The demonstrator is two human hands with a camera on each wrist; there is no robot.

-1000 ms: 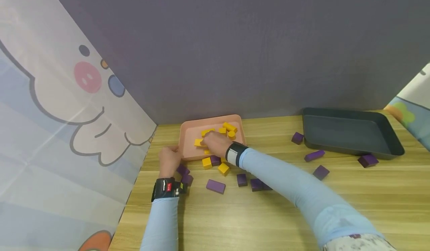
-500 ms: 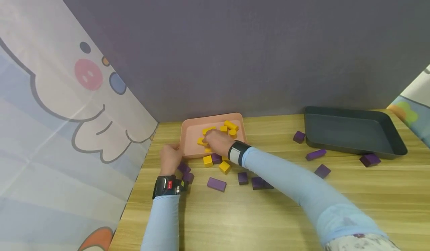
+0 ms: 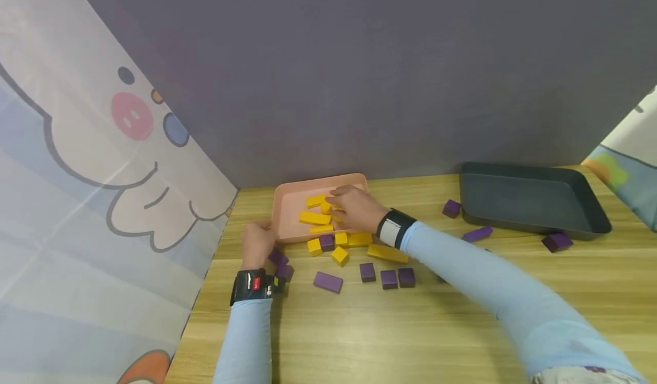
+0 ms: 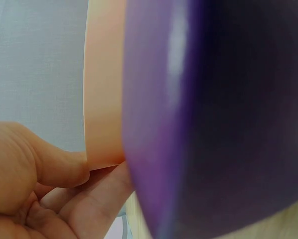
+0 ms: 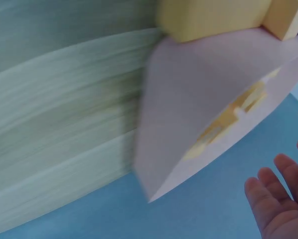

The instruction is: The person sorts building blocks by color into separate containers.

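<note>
No lettering can be read with certainty. Faint marks, too small to be deciphered, are borne by a red label (image 3: pixel 256 283) on the black left wristband (image 3: pixel 244 294); a pale patch (image 3: pixel 389 233), on which no characters can be made out, is carried by the right wristband (image 3: pixel 403 222).
</note>
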